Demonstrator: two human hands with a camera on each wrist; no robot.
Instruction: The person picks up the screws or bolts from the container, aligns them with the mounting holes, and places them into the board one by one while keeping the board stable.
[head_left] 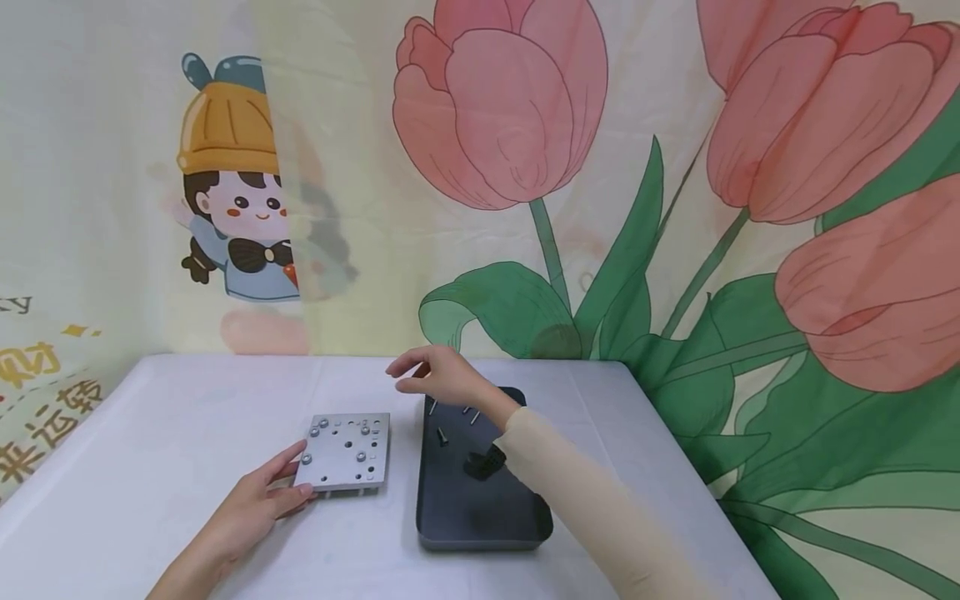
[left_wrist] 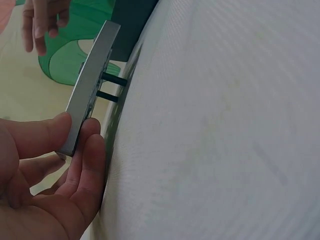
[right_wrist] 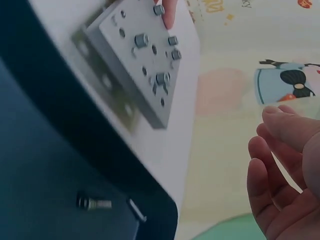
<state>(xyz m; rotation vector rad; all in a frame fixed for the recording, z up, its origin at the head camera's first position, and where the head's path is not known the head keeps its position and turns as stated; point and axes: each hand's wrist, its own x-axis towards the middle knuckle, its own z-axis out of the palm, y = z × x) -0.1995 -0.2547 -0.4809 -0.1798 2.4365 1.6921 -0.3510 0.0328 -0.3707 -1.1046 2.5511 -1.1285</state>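
My left hand (head_left: 251, 507) pinches the left edge of a square metal plate (head_left: 341, 467), thumb on one face and fingers beneath, over the white table. The plate has several holes, and several screw heads (right_wrist: 163, 78) stand up from its top. Two dark screw shanks (left_wrist: 114, 79) stick out of its underside in the left wrist view. My right hand (head_left: 447, 377) hovers above the far end of the dark tray, to the right of and beyond the plate. Its fingers are loosely bent, with nothing visible between them.
A dark rectangular tray (head_left: 468, 512) stands right of the plate. In it lie several loose screws (head_left: 442, 437) and a small black object (head_left: 483, 464), partly behind the right sleeve. The white-covered table (head_left: 360, 558) ends at a printed curtain (head_left: 352, 317).
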